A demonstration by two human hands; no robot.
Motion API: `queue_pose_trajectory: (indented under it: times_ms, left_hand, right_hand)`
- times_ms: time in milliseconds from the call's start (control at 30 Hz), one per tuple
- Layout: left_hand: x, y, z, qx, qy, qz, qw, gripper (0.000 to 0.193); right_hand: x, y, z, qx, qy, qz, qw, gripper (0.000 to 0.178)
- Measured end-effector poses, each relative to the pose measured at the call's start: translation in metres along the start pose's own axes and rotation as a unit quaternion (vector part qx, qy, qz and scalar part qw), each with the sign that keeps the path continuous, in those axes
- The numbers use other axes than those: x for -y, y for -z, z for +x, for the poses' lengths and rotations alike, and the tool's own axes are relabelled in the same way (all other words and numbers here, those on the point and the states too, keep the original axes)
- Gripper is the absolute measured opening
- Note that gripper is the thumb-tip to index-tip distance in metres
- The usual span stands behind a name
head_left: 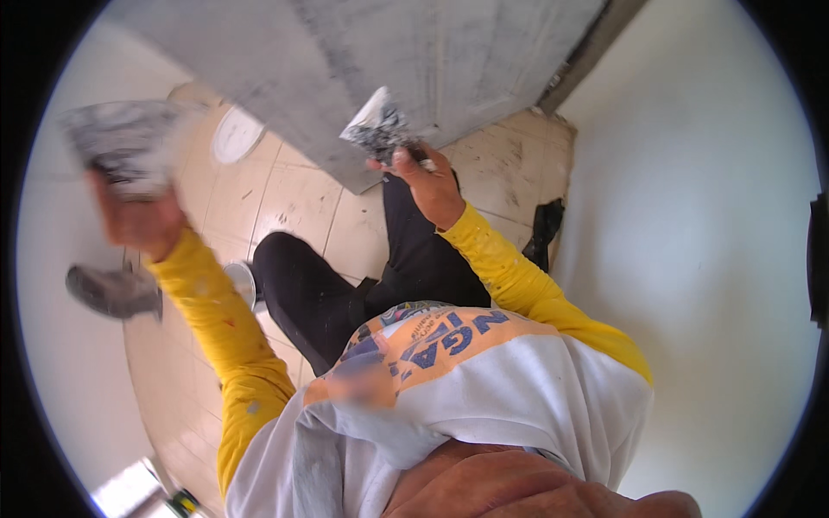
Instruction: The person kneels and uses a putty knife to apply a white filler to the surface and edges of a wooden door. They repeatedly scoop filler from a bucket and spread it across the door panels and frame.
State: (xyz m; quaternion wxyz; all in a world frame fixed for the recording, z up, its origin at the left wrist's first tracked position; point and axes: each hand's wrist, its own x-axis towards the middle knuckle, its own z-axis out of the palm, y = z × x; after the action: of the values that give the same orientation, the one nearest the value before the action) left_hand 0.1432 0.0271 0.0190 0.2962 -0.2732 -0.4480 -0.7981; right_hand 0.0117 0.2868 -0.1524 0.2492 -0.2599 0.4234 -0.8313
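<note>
My left hand (145, 226) is raised at the left and closed around a wide putty knife (129, 142), its broad blade pointing away from me. Motion blurs both the hand and this blade, which has dark and whitish smears. Nearer the middle, my right hand (429, 186) grips a smaller putty knife (380, 128) by its lower end. White and dark grey filler coats that blade, which tilts up and to the left in front of a grey panel (414, 52). The two tools are well apart.
The grey panel, scuffed and streaked, stands ahead above smudged floor tiles (294, 198). A round white lid (237, 135) lies left of it; a round container (241, 283) sits by my knee. A white wall (691, 259) rises at the right.
</note>
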Motion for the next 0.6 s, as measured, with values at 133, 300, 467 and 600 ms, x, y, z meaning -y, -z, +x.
queue_pose_trajectory:
  times_ms: [133,300,467,600]
  left_hand:
    - [0.041,0.007,-0.097,-0.449,0.002,0.066,0.891,0.036]
    - [0.018,0.008,-0.149,-0.429,-0.017,-0.132,0.893,0.026]
    - [-0.056,0.018,-0.173,-0.446,-0.035,-0.03,0.894,0.023]
    - [-0.027,0.029,-0.192,-0.447,-0.055,0.021,0.893,0.024]
  right_hand:
    - [0.004,-0.046,0.004,-0.011,0.129,-0.178,0.976,0.022]
    - [-0.034,-0.141,0.01,-0.005,0.217,-0.102,0.971,0.028]
    - [-0.025,-0.237,0.003,0.187,0.172,-0.152,0.955,0.035]
    - [-0.063,-0.194,0.005,0.352,0.074,-0.18,0.916,0.034]
